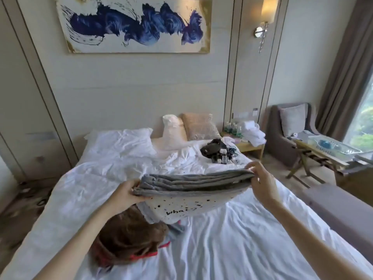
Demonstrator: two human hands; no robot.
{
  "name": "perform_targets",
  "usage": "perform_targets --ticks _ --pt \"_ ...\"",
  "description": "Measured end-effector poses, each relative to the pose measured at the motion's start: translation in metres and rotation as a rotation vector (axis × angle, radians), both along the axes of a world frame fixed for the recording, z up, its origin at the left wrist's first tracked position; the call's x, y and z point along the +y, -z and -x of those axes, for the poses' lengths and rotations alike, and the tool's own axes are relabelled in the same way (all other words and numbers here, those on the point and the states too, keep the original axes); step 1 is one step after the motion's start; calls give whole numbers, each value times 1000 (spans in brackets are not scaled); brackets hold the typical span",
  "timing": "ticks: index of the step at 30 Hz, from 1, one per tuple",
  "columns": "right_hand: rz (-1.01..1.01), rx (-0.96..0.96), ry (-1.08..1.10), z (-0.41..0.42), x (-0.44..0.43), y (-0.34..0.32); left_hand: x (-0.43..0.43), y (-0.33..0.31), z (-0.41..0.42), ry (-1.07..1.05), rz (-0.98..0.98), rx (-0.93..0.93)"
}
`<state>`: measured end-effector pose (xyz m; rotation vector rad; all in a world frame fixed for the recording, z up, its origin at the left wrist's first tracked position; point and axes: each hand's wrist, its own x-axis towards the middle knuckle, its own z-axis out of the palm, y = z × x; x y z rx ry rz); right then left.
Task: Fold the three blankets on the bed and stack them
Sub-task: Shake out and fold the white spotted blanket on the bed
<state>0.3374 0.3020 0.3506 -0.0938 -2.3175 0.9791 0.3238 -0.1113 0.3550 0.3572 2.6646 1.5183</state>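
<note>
**Hazards at this stage**

1. The wide bed with the rumpled white duvet (pixel 232 239) is a soft, uneven support. A stack set on its creases is likely to lean.

2. The folded blanket, grey plush on one face and white with black specks and lettering on the other (pixel 193 184), hangs in the air above the middle of the bed. It is supported at its two ends only. The centre sags, so the layers may slide apart and the fold may open if either end slackens.

3. The brown fleece blanket with the red trim (pixel 129 233) lies near the foot of the bed, towards its left edge. It looks bunched rather than squared (judged from its rounded outline). A load placed on it may tilt and slip towards that edge.

4. A small blue-grey fold of cloth (pixel 177 229) touches the brown blanket's right side. It may be trapped beneath a lowered blanket.

5. The left hand (pixel 125 194) clasps the left end, fingers curled beneath. The right hand (pixel 262 182) pinches the right end by the fingertips, the weaker hold.
</note>
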Motion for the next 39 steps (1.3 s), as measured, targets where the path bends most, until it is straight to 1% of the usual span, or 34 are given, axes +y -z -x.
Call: perform_targets --ticks 3,5,8,12,19,22,25,28,30,32,33,34,36,39 --pt "-107 -189 -44 -56 14 62 10 57 -62 66 196 -42" --pt "-189 -275 -90 -95 24 97 19 92 -104 56 336 -100" --pt "-307 -377 -163 -155 37 139 33 142 -168 14 463 -134" --pt "-441 -433 -222 -223 52 175 50 182 -236 9 577 -87" --pt "-562 -583 -287 -311 83 223 73 223 -328 233 770 -33" --pt "-611 -598 -350 -344 89 249 81 247 -362 268 828 74" --pt "-613 -639 -366 -373 93 270 86 266 -394 265 858 159" --pt "-592 -702 -359 -397 94 293 86 290 -417 286 871 127" --pt "-594 -827 -343 -406 90 311 87 307 -424 297 925 18" --pt "-593 -1019 -345 -406 83 328 87 326 -428 323 1008 -119" --pt "-578 -1103 -360 -403 79 333 86 332 -427 331 1029 -189" --pt "-549 -1148 -374 -398 74 338 87 335 -424 324 1028 -252" --pt "-474 -1134 -394 -383 65 341 92 336 -409 269 1000 -291" --pt "-377 -1065 -407 -348 51 329 101 323 -371 170 928 -263"
